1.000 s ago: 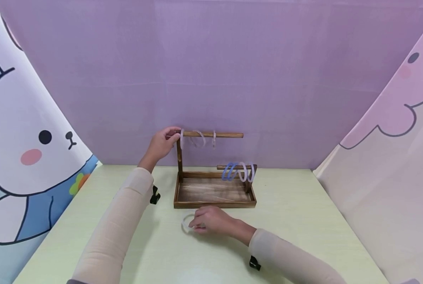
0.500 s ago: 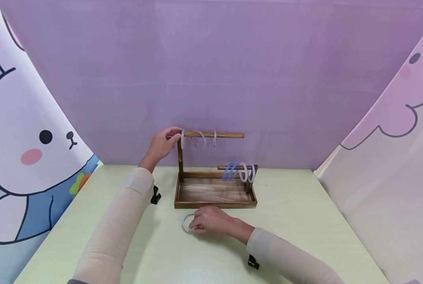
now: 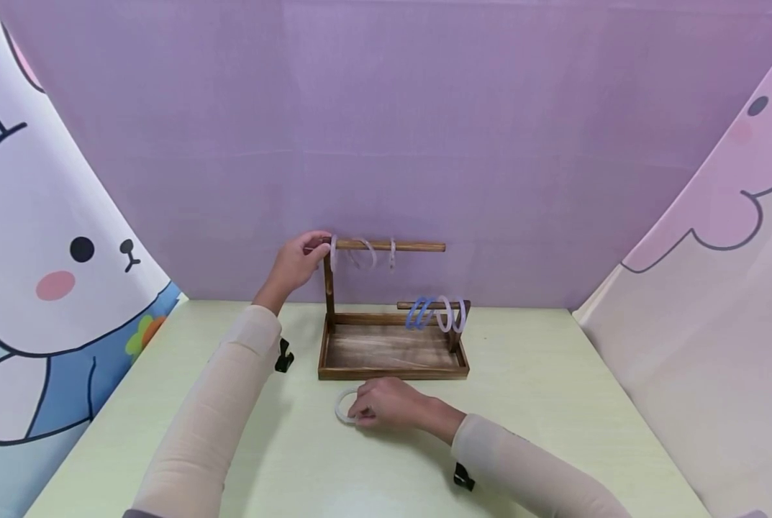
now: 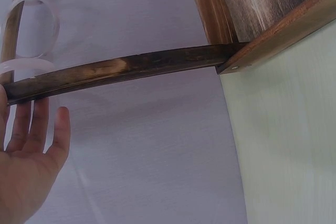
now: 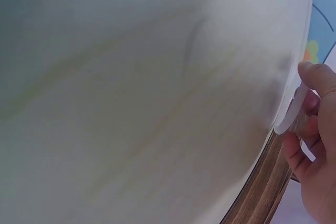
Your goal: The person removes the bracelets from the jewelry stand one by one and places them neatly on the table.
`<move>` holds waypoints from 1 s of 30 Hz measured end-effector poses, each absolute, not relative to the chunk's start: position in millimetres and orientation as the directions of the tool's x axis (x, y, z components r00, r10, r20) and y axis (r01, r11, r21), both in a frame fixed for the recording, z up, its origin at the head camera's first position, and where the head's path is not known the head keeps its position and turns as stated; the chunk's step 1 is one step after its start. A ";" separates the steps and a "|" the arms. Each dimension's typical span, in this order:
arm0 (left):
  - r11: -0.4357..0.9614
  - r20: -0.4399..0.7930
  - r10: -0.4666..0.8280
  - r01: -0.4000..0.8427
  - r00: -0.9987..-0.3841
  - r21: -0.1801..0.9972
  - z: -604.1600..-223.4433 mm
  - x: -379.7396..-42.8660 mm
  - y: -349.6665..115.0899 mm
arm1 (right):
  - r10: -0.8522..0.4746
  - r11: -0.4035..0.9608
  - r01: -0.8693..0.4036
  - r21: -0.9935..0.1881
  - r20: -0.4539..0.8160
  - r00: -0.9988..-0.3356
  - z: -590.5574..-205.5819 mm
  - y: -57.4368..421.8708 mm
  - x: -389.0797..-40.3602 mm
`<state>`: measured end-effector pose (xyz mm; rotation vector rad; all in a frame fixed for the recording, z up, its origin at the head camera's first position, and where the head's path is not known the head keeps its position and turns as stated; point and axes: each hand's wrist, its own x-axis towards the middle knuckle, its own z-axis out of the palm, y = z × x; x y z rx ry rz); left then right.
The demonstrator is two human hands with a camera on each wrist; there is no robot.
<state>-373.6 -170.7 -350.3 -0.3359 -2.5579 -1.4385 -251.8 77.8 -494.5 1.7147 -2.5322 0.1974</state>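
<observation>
In the head view, a wooden bangle stand (image 3: 393, 374) has a tray base, a tall post on the left and a short one on the right. My left hand (image 3: 300, 260) grips the top of the tall post, beside a pale bangle; in the left wrist view its fingers (image 4: 38, 124) reach behind the post. In front of the tray, my right hand (image 3: 388, 403) pinches a whitish bangle (image 3: 340, 409) low over the table. The right wrist view shows this bangle (image 5: 292, 110) nearly edge-on between thumb and fingers. Its far side is hidden by the hand in the head view.
Several pale bangles (image 3: 373, 253) hang on the upper bar (image 3: 421, 247). Blue bangles (image 3: 414, 314) and light purple bangles (image 3: 461, 314) hang on the lower bar (image 3: 401, 306). A purple cloth (image 3: 386, 129) stands behind the pale table (image 3: 528, 403); printed cloths flank it.
My right hand and the whitish bangle have shifted very slightly to the right, and the bangle's ring looks slightly turned. The left hand keeps its place on the post.
</observation>
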 end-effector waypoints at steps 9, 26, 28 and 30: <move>0.504 0.266 0.101 0.280 -0.959 0.817 -350.1 -374.0 -170.3 | -0.915 0.396 -0.914 -0.082 0.041 -0.401 -496.7 78.3 -252.8; 0.502 0.264 0.103 0.279 -0.959 0.819 -349.7 -374.4 -170.1 | -0.927 0.374 -0.924 -0.080 0.004 -0.375 -492.0 78.3 -251.8; 0.504 0.264 0.104 0.280 -0.959 0.817 -349.6 -374.1 -170.3 | -0.925 0.378 -0.922 -0.088 -0.003 -0.379 -492.5 78.1 -252.0; 0.507 0.264 0.104 0.280 -0.959 0.815 -349.7 -374.0 -170.6 | -0.923 0.383 -0.918 -0.101 -0.010 -0.384 -492.9 78.0 -252.3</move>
